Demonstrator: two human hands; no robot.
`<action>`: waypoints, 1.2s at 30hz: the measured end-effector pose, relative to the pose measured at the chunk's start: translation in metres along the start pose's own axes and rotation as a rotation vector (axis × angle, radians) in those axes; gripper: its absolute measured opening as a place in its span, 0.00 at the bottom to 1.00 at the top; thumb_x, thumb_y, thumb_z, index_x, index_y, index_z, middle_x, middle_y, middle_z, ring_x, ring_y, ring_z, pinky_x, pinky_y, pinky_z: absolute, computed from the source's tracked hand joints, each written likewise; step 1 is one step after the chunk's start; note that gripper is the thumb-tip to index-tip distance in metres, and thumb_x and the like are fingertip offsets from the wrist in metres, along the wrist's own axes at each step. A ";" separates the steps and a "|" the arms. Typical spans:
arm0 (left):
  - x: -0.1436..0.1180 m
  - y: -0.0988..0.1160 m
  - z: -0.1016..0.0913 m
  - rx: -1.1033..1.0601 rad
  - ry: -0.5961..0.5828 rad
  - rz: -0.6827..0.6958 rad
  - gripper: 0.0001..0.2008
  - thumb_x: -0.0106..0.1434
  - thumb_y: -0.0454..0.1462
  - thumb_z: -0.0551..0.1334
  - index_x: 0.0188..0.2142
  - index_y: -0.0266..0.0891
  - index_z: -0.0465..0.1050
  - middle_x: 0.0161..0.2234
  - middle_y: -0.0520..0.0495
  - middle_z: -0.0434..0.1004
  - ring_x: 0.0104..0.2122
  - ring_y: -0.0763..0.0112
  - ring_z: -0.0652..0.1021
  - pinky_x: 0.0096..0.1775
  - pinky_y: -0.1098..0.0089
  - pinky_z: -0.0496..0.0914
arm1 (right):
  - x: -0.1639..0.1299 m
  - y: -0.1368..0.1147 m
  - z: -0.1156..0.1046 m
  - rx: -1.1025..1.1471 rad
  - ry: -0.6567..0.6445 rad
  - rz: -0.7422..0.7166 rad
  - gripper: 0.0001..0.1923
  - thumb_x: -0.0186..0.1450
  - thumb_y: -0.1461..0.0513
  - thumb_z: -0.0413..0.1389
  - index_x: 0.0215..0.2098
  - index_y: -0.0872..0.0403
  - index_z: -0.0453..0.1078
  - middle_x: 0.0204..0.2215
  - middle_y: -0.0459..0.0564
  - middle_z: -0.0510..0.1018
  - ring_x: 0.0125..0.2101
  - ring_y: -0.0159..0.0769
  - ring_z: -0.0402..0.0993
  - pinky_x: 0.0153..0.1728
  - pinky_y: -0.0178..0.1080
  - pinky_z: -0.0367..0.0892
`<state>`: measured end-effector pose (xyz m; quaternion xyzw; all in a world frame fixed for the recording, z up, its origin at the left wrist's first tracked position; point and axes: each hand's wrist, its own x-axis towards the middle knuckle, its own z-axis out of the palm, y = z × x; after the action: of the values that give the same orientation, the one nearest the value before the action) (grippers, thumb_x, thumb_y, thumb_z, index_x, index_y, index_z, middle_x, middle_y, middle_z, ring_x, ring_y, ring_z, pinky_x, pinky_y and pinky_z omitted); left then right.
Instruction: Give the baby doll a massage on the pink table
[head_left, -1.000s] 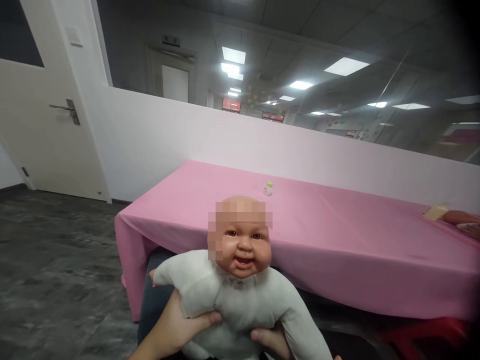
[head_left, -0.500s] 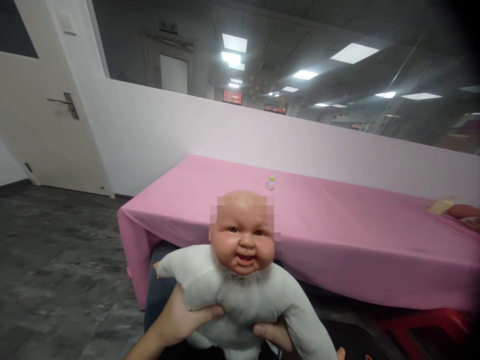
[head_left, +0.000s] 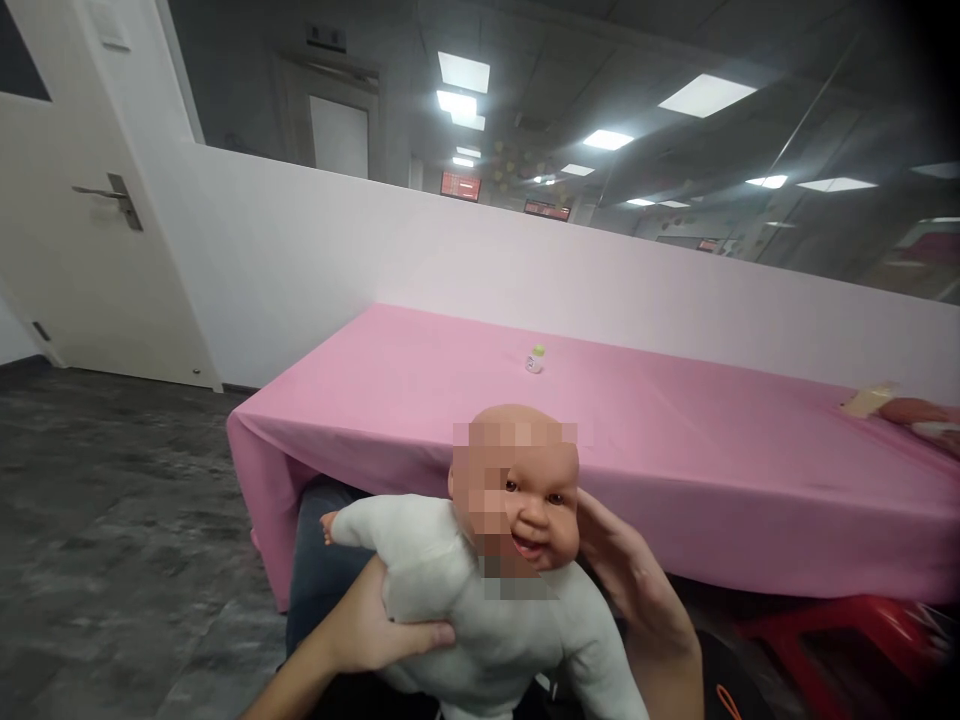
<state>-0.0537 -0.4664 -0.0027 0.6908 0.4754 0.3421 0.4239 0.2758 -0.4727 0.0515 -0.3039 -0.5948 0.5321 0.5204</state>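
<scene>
By the pink counter [head_left: 720, 425], the left hand [head_left: 379, 630] clasps a doll [head_left: 510, 635] that may tip if the right hand [head_left: 626, 555], grip hidden, wavers.

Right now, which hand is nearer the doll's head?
Right: the right hand is beside the doll's head, partly hidden behind it; the left hand holds the torso, lower down.

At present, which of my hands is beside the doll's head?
Your right hand, beside the head of the baby doll; your left hand holds its torso.
</scene>
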 end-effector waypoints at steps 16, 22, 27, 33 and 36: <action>0.002 0.026 -0.065 0.301 -0.344 0.068 0.16 0.51 0.50 0.73 0.31 0.42 0.81 0.30 0.51 0.80 0.30 0.64 0.79 0.32 0.73 0.71 | 0.041 0.043 0.063 0.014 0.129 0.160 0.61 0.45 0.61 0.77 0.71 0.45 0.53 0.65 0.56 0.68 0.63 0.52 0.68 0.61 0.52 0.67; 0.011 0.045 -0.062 0.223 0.256 0.258 0.14 0.59 0.48 0.69 0.36 0.40 0.77 0.37 0.45 0.79 0.39 0.61 0.78 0.44 0.67 0.72 | 0.040 0.038 0.068 0.002 0.079 0.177 0.47 0.44 0.61 0.78 0.60 0.51 0.68 0.54 0.56 0.79 0.56 0.54 0.75 0.57 0.50 0.72; 0.028 0.045 -0.034 0.224 0.000 0.245 0.39 0.44 0.48 0.78 0.56 0.43 0.76 0.60 0.41 0.73 0.58 0.47 0.73 0.61 0.56 0.66 | 0.040 0.042 0.076 -0.031 0.076 0.207 0.48 0.42 0.59 0.79 0.59 0.52 0.70 0.54 0.56 0.80 0.56 0.54 0.76 0.56 0.50 0.72; 0.037 0.045 -0.017 -0.002 -0.133 0.135 0.20 0.56 0.45 0.72 0.44 0.34 0.82 0.40 0.45 0.83 0.42 0.55 0.81 0.45 0.66 0.74 | 0.037 0.045 0.076 -0.236 0.042 0.305 0.29 0.45 0.56 0.76 0.43 0.59 0.80 0.41 0.55 0.85 0.44 0.53 0.80 0.42 0.43 0.76; 0.037 0.043 -0.014 -0.025 -0.119 0.118 0.17 0.58 0.44 0.70 0.40 0.33 0.83 0.35 0.46 0.83 0.39 0.57 0.80 0.42 0.67 0.73 | 0.037 0.046 0.076 -0.235 0.047 0.318 0.27 0.47 0.55 0.76 0.41 0.59 0.81 0.40 0.55 0.85 0.43 0.52 0.81 0.41 0.43 0.76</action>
<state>-0.0388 -0.4353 0.0447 0.7315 0.4033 0.3307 0.4391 0.1855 -0.4515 0.0273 -0.4653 -0.5849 0.5271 0.4044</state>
